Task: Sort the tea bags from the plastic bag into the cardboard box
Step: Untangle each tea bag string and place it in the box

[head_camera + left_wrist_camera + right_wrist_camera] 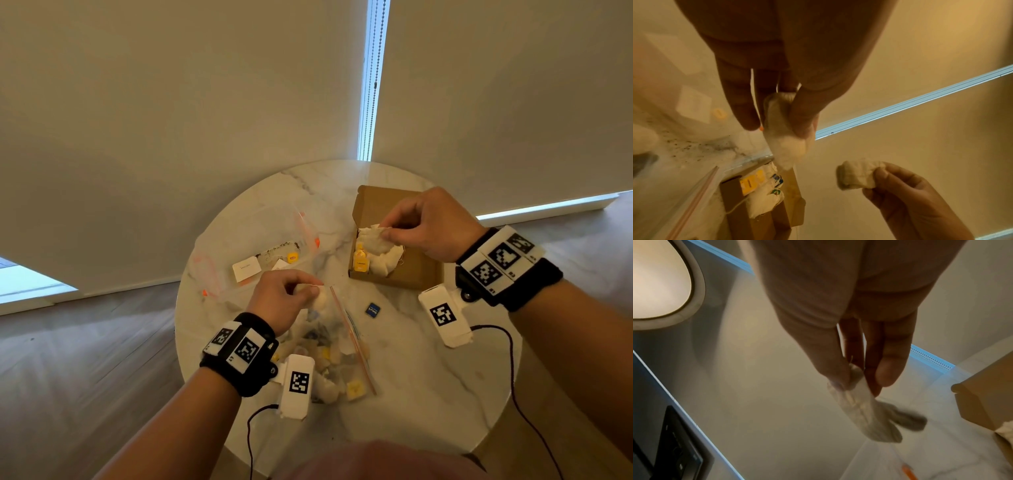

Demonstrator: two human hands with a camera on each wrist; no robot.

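My left hand pinches a pale tea bag between thumb and fingers, just above the mouth of the clear zip plastic bag, which still holds several tea bags. My right hand pinches another crumpled white tea bag over the open brown cardboard box. Inside the box lie several white tea bags and a yellow tag. In the left wrist view, the right hand grips its tea bag to the right of the box.
The round marble table stands against a wall with blinds. A second, nearly empty clear zip bag with white cards and a yellow tag lies at the back left. A small blue tag lies between the bags and the box.
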